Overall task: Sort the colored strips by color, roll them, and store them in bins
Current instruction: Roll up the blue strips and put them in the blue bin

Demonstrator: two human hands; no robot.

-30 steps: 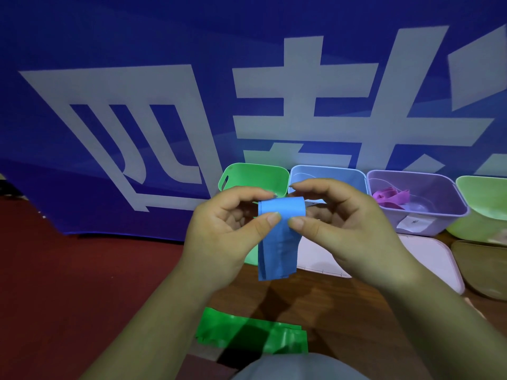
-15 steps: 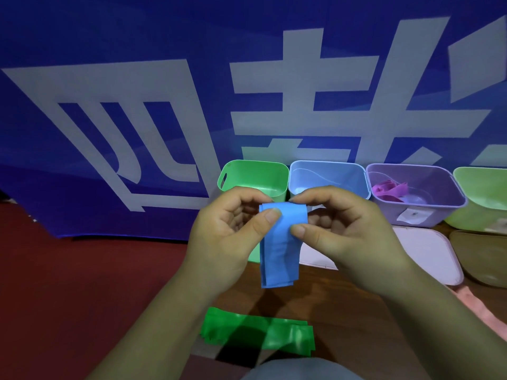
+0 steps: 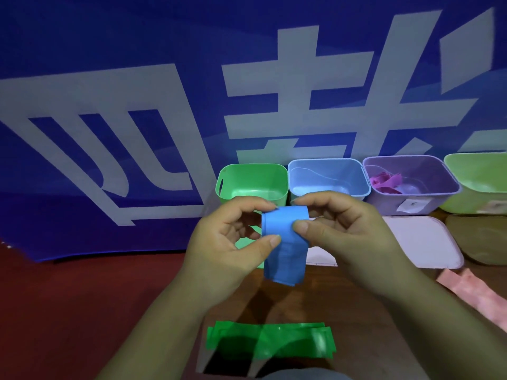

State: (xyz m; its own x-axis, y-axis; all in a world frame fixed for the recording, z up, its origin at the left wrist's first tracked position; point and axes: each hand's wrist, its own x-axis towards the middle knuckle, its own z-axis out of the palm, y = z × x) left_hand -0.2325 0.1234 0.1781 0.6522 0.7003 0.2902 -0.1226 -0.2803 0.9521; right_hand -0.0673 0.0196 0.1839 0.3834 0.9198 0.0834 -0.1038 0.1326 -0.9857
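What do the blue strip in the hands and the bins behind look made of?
Blue strip: thin flexible sheet, matte, perhaps paper or plastic film; it curls and hangs limp. Green bin and pale blue bin: moulded plastic, smooth, rounded rims; the blue one looks translucent.

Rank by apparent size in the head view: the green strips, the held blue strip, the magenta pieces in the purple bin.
1. green strips
2. blue strip, held up, likely nearer the camera, so unsure
3. magenta pieces, farthest away

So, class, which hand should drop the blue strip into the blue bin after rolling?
Probably the right hand: both pinch the blue strip, but it sits before the blue bin, the left hand before the green bin.
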